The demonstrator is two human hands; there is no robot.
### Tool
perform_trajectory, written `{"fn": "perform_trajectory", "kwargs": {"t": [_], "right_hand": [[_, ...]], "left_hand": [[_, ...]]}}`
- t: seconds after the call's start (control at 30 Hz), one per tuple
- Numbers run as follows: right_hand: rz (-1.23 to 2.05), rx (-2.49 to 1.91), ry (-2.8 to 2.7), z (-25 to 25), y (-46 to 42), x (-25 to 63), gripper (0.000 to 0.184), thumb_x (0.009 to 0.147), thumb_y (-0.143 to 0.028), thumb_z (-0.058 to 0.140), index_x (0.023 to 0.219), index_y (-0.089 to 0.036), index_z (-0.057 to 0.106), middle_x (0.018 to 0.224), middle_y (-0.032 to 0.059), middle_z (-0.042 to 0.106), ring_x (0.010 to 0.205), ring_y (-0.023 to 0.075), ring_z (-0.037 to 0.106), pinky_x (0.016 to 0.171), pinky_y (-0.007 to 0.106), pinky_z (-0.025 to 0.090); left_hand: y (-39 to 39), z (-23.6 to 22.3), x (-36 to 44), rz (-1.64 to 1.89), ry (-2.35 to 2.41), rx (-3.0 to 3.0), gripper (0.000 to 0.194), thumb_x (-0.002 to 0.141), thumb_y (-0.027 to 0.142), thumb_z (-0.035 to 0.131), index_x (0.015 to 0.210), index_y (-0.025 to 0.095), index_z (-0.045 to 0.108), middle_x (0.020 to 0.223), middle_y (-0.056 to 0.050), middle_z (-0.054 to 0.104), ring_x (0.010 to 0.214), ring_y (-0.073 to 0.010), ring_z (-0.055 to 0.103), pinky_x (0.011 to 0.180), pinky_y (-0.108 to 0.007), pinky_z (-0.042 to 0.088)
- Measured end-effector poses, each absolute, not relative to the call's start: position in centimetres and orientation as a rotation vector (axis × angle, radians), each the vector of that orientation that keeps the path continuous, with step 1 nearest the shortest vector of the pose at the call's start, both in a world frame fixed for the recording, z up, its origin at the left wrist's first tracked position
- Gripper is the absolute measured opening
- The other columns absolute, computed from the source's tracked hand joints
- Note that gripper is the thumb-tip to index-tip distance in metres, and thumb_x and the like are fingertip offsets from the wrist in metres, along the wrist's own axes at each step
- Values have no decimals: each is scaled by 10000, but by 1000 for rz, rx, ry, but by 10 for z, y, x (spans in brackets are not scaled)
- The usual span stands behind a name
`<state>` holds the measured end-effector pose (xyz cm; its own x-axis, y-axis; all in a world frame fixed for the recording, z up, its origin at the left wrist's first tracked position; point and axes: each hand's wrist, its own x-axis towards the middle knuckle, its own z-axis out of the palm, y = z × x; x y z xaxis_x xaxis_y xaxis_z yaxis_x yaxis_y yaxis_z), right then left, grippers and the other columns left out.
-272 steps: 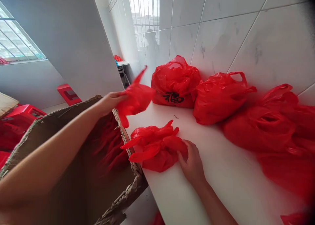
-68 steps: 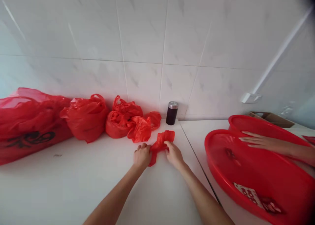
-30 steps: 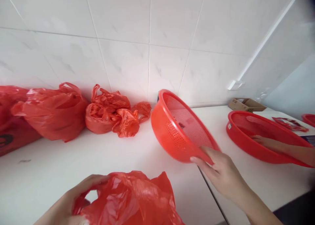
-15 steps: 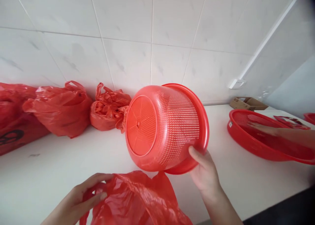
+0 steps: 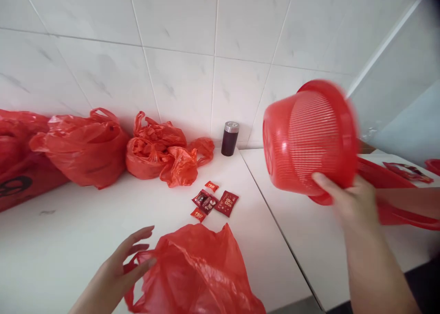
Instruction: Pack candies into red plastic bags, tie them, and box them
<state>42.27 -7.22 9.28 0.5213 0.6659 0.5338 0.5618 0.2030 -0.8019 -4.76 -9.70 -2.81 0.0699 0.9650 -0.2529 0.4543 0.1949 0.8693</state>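
My right hand (image 5: 357,204) grips a red plastic strainer basket (image 5: 305,144) by its rim. The basket is tilted on its side in the air, its base facing left, slightly blurred. Low in the view, a red plastic bag (image 5: 202,268) stands with its mouth spread. My left hand (image 5: 120,263) has its thumb and lower fingers at the bag's handle loop, the index finger raised off it. Beyond the bag, several small red snack packets (image 5: 227,203) lie on the white table (image 5: 240,240). What the bag holds is hidden.
Filled red plastic bags (image 5: 85,149) line the wall at left. A dark cup with a silver lid (image 5: 230,139) stands by the wall. At right, another person's forearm (image 5: 412,201) reaches over a wide red basket (image 5: 395,215). A seam divides the tables.
My right hand has swung the strainer basket up and to the right. This uncovers the snack packets and dark cup behind it. My left hand stays at the bag, index finger lifted.
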Motion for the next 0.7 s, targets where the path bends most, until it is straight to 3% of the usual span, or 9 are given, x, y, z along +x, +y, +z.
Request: {"fn": "perform_trajectory", "kwargs": {"t": [0.1, 0.17, 0.27, 0.37, 0.43, 0.5, 0.57, 0.63, 0.7], "right_hand": [[-74, -2006, -1418, 68, -47, 422, 377, 818, -467, 606, 1046, -177, 688, 816, 102, 710, 804, 288, 674, 701, 398, 508], [-172, -2223, -1565, 47, -27, 419, 353, 873, -413, 539, 1095, -174, 672, 774, 102, 703, 780, 279, 672, 678, 379, 488], [-229, -2280, -1665, 26, -1, 416, 321, 887, -296, 528, 1170, -194, 641, 873, 119, 708, 863, 280, 669, 745, 399, 475], [-293, -2241, -1718, 27, 9, 403, 435, 855, -237, 566, 1288, -194, 564, 1119, 169, 657, 1043, 329, 611, 872, 484, 433], [-299, -2076, -1772, 38, -3, 378, 490, 846, -240, 577, 1330, -196, 519, 1262, 172, 584, 1154, 343, 543, 944, 505, 400], [-150, -1711, -1888, 49, -32, 336, 399, 877, -254, 533, 1275, -217, 546, 1262, 129, 588, 1170, 287, 535, 967, 444, 418], [212, -1287, -2112, 52, -71, 287, 291, 947, -235, 409, 1182, -271, 576, 1149, 55, 649, 1046, 189, 600, 908, 342, 475], [410, -908, -2438, 46, -104, 246, 226, 909, -301, 514, 1111, -317, 614, 1059, -3, 684, 970, 172, 624, 900, 314, 486], [392, -875, -2577, 37, -121, 228, 225, 851, -251, 585, 1064, -273, 653, 1012, 33, 704, 954, 222, 636, 904, 383, 489]], "left_hand": [[-103, -40, -47, 697, 1709, 1442, 647, 764, 604, 614, 1321, 314, 458, 1379, -121, 516, 1187, -313, 572, 858, -388, 567], [-109, -44, -47, 717, 1756, 1471, 641, 761, 615, 603, 1302, 295, 480, 1308, -128, 579, 1111, -306, 624, 821, -379, 572], [-116, -43, -46, 622, 1811, 1453, 583, 763, 623, 586, 1230, 279, 536, 1080, -86, 706, 954, -285, 686, 785, -363, 559], [-119, -35, -44, 573, 1727, 1415, 456, 768, 608, 589, 1048, 251, 630, 840, -32, 729, 797, -258, 688, 727, -319, 536], [-119, -26, -38, 614, 1596, 1407, 373, 783, 586, 592, 851, 224, 650, 750, -16, 690, 727, -225, 651, 660, -275, 513], [-119, -15, -25, 677, 1455, 1337, 361, 816, 558, 582, 744, 207, 624, 712, -9, 650, 703, -193, 616, 649, -253, 499], [-120, -3, -11, 757, 1297, 1157, 338, 825, 526, 600, 741, 199, 610, 728, -10, 649, 710, -178, 612, 669, -258, 511], [-124, 7, -2, 862, 1148, 910, 296, 779, 495, 677, 802, 206, 622, 709, 0, 647, 656, -156, 610, 646, -265, 534], [-130, 12, -6, 921, 1044, 670, 320, 707, 477, 752, 890, 237, 644, 554, 51, 554, 432, -79, 488, 476, -208, 498]]}}
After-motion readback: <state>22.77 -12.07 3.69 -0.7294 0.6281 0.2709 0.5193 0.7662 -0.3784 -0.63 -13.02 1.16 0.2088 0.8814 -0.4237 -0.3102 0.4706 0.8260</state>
